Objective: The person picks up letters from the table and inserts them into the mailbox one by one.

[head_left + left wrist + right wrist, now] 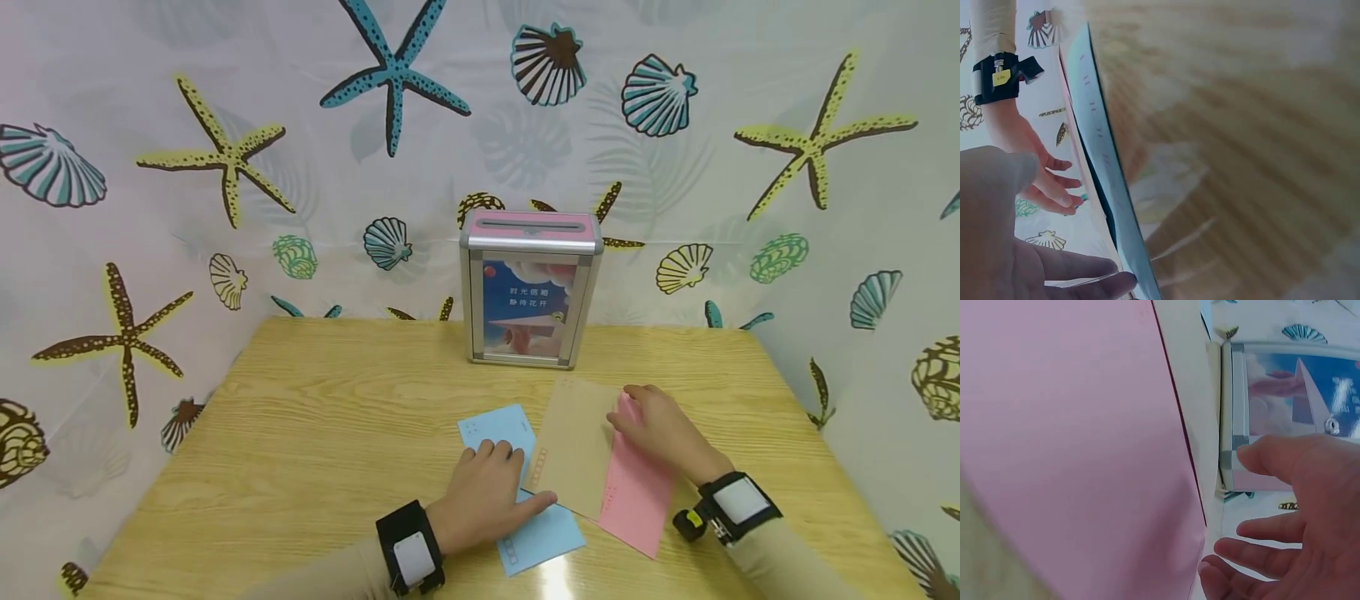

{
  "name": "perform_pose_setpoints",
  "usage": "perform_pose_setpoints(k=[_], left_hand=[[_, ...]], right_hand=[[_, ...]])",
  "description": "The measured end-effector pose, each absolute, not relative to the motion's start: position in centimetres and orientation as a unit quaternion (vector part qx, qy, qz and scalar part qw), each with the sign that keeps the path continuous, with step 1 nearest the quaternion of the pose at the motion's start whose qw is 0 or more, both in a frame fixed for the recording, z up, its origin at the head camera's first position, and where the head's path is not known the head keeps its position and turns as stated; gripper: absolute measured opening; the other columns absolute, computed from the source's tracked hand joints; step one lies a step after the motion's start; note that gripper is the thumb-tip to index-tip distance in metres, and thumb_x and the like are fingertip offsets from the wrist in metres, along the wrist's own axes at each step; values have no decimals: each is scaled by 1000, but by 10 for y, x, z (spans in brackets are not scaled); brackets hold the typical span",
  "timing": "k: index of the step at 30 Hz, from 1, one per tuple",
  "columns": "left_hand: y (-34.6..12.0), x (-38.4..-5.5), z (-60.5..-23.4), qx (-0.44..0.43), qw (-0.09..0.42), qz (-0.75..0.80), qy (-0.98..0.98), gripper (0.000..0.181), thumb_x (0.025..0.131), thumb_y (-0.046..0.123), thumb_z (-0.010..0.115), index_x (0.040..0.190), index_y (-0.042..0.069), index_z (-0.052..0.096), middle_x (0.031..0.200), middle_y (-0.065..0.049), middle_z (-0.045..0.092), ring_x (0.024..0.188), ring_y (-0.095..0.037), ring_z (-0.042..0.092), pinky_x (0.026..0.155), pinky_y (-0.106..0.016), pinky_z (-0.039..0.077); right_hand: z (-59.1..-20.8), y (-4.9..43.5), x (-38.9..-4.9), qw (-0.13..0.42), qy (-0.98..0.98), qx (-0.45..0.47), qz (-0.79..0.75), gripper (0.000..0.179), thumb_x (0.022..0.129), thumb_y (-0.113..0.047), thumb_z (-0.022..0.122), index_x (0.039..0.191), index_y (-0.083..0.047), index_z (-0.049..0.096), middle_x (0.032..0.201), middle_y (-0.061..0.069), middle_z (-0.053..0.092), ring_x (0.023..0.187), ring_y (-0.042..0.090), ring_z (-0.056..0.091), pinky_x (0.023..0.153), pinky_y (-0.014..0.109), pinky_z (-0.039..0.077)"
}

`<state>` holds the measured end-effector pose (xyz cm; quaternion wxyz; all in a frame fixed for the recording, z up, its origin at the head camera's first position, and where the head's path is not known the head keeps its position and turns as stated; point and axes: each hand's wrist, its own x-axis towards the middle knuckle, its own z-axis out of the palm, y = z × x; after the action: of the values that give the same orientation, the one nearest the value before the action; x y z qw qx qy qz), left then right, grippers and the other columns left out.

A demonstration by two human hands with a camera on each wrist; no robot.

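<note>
Head view: the blue envelope (547, 537) is apparently steadied under the spread left hand (483, 498), while the pink envelope (637, 504) is touched by the right hand (663, 429), fingers parted.

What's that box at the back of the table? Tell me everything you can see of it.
The box has a silver, metal-looking frame and a pink top with a long slot. Its front door, apparently shut, shows blue sky, pinkish clouds and white characters, with a small lock at the right. It stands upright on the table, front facing us. Neither the left hand nor the right hand touches it.
</note>
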<state>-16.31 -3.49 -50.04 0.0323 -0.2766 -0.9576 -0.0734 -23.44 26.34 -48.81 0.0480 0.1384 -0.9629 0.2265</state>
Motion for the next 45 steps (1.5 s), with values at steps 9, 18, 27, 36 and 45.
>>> perform_pose_setpoints(k=[9, 18, 27, 36, 45], left_hand=[[-24, -167, -502, -278, 67, -54, -957, 56, 84, 63, 64, 92, 8, 72, 86, -5, 58, 71, -21, 52, 52, -36, 45], [-23, -168, -500, -277, 82, -51, -956, 50, 80, 59, 71, 91, 11, 73, 89, -6, 59, 72, -21, 54, 49, -33, 45], [-19, -169, -498, -268, 67, -28, -961, 50, 80, 59, 71, 92, 10, 75, 92, -7, 62, 75, -22, 56, 55, -39, 49], [-24, -167, -495, -270, 47, -40, -961, 46, 79, 59, 72, 89, 14, 74, 95, -7, 62, 77, -22, 56, 52, -36, 48], [-26, -165, -495, -279, 60, -25, -958, 47, 82, 58, 70, 95, 13, 72, 94, -6, 61, 77, -21, 56, 51, -33, 48]], right_hand=[[-503, 258, -255, 51, -972, 131, 190, 54, 88, -30, 68, 117, 15, 58, 112, 36, 56, 104, 51, 52, 88, 63, 44], [-495, 254, -265, -2, -976, 101, 191, 50, 85, -35, 71, 108, 9, 62, 108, 32, 55, 97, 50, 51, 81, 61, 45], [-490, 251, -272, -30, -975, 98, 199, 57, 83, -35, 73, 115, 10, 60, 110, 32, 54, 100, 47, 51, 82, 58, 47], [-490, 256, -267, -18, -962, 79, 262, 42, 83, -26, 75, 104, 5, 57, 89, 16, 55, 81, 29, 51, 65, 39, 44], [-490, 263, -258, -35, -932, 54, 357, 43, 92, -29, 68, 110, 9, 64, 89, 16, 71, 88, 30, 59, 77, 43, 49]])
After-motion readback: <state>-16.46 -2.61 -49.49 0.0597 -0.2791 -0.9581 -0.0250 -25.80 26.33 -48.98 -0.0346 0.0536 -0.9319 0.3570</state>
